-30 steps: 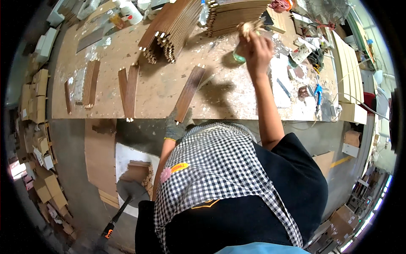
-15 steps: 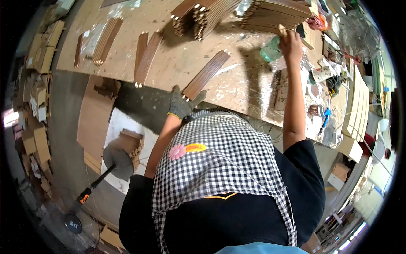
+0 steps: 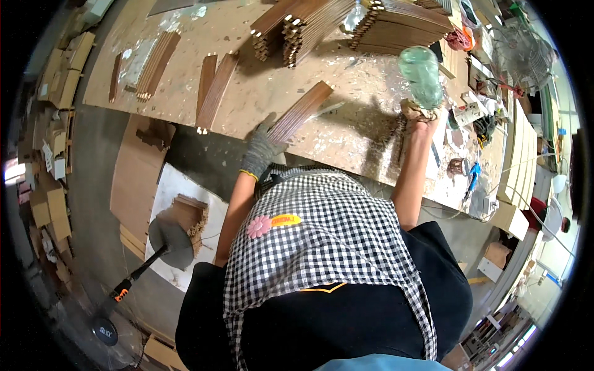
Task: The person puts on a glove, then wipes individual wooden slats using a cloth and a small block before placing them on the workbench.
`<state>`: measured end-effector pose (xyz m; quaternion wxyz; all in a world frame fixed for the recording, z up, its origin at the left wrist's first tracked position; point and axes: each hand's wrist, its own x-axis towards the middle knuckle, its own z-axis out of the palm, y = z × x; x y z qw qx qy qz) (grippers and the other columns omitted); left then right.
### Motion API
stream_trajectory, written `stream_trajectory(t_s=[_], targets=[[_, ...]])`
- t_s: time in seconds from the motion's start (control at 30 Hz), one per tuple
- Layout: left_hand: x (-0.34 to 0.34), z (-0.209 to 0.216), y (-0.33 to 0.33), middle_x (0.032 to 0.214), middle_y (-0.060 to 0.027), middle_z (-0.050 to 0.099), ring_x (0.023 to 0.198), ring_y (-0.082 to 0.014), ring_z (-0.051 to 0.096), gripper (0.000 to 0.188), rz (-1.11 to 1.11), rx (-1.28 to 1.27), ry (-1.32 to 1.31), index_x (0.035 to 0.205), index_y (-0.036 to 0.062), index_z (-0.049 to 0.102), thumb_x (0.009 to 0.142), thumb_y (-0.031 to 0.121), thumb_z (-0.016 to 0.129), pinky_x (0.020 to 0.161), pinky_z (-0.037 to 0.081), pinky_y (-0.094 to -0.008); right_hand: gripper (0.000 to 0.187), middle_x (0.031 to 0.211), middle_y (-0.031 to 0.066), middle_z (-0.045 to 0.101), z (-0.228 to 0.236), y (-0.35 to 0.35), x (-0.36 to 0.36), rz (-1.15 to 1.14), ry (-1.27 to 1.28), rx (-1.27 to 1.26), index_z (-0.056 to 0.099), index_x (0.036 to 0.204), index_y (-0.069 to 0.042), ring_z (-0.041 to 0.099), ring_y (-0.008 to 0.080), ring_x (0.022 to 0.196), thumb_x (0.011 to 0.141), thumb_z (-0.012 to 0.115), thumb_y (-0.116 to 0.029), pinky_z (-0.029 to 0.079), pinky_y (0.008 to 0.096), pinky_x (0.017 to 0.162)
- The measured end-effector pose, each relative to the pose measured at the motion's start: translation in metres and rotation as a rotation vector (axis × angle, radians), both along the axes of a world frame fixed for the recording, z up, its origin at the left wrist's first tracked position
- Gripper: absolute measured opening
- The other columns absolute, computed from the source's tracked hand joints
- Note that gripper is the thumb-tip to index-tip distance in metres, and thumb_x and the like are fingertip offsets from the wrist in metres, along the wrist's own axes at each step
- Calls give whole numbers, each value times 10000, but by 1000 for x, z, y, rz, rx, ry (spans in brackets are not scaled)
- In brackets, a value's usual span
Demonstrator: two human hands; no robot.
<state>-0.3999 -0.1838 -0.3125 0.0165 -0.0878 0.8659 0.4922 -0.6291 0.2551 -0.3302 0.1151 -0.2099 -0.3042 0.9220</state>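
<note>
My left hand, in a grey glove, rests at the near edge of the workbench and grips the end of a brown wooden slat piece lying on it. My right hand, bare, holds a clear green plastic bottle upright above the bench. Stacks of brown slatted wood panels lie at the far side, with another stack just behind the bottle.
More loose slats and a longer bundle lie on the bench to the left. Small tools and clutter crowd its right end. Below the bench stand cardboard sheets and a floor fan. Pale boards are stacked at right.
My right hand has lifted the green bottle off the bench and drawn it nearer. My left hand stays on the slat at the bench edge. The view has tilted.
</note>
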Motion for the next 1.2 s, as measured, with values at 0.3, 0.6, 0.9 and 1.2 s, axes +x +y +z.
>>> stream_trajectory(t_s=[0.3, 0.6, 0.9, 1.2], targets=[[-1, -24, 0, 1143, -190, 639, 970, -281, 665, 500, 293, 844, -372, 1308, -71, 523, 876, 98, 711, 857, 589, -375, 334, 1060, 112, 669, 66, -33, -11, -29, 310, 1420, 587, 1195, -36, 673, 245, 887, 868, 646, -72, 548, 357, 750], [7, -14, 22, 1230, -166, 601, 1088, -297, 633, 434, 184, 872, -204, 1344, -24, 500, 959, 141, 613, 930, 581, -408, 422, 1148, 149, 604, 115, -54, -13, -156, 31, 2193, 576, 1178, -73, 629, 349, 1010, 845, 739, -274, 524, 426, 819], [26, -115, 22, 1237, -88, 606, 1088, -214, 621, 390, 253, 892, -242, 1334, 15, 531, 972, 150, 587, 931, 537, -369, 343, 1066, 250, 496, -9, -236, 149, 735, 403, 1713, 513, 1101, 14, 538, 409, 934, 972, 598, -292, 473, 484, 827], [23, -43, 43, 1244, -186, 595, 1119, -316, 615, 359, 522, 1576, -360, 1344, 12, 508, 1006, 131, 537, 985, 551, -430, 328, 1086, 282, 502, -47, -231, 26, 543, 45, 1790, 494, 1076, -6, 577, 485, 883, 930, 659, -250, 488, 524, 756]])
